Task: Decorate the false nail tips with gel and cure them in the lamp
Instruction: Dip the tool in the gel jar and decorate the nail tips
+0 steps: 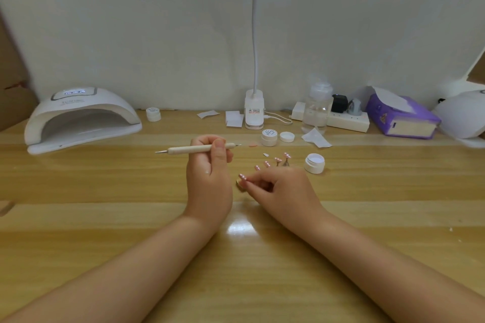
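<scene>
The person's left hand (210, 165) grips a pale wooden dotting tool with metal tips (198, 149), fingers curled round the shaft and the thumb on top — held level and clear of the light wooden table (105, 217), probably so that any gel on the tip touches nothing. The right hand (278, 186) pinches a small pink false nail tip with white dots (242, 178) between thumb and fingertips, low over the table with something small and pale just beneath it, likely a stand.

More pink nail tips on little holders (278, 160) stand in a loose row just beyond the right hand, within easy reach. An open white gel pot (314, 163) sits to their right, near enough for dipping; another small white jar with a printed lid (269, 137) and a loose white cap (286, 136) lie further back.

The white domed curing lamp (81, 118) waits at the far left, its mouth facing the person — a display glows on top, and lettering below seems to begin "SUN", the rest too blurred. The jar lid's print and the label on the white clip lamp base (254, 110) cannot be read.
</scene>
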Demonstrator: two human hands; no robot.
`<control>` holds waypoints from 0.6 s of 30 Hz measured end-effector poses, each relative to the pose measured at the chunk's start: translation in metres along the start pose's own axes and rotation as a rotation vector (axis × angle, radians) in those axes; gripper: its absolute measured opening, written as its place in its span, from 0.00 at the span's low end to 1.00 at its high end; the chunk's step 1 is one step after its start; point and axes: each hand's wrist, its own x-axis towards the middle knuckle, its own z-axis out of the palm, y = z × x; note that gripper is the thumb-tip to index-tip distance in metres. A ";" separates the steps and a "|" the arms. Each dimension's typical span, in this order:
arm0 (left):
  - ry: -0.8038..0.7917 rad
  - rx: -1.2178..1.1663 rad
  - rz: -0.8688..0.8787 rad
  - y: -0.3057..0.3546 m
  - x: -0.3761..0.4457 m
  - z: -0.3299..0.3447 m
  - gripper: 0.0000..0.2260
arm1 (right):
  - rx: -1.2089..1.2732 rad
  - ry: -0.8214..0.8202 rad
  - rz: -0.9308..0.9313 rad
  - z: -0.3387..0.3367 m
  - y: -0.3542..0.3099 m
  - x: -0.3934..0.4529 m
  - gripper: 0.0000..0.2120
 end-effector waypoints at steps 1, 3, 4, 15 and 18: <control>0.001 -0.003 -0.002 0.000 0.000 0.000 0.08 | -0.022 -0.017 0.010 0.000 0.001 0.000 0.04; 0.003 -0.005 -0.007 0.000 0.000 0.000 0.08 | -0.051 -0.055 0.041 0.001 0.001 0.001 0.04; 0.003 -0.007 -0.009 0.000 0.000 0.000 0.08 | -0.058 -0.071 0.059 0.001 0.002 0.001 0.05; -0.037 -0.003 0.001 -0.001 -0.002 0.001 0.08 | -0.125 -0.098 0.123 0.001 0.003 0.004 0.08; -0.044 0.001 -0.002 -0.001 -0.002 0.001 0.08 | -0.136 -0.099 0.100 0.000 0.003 0.004 0.08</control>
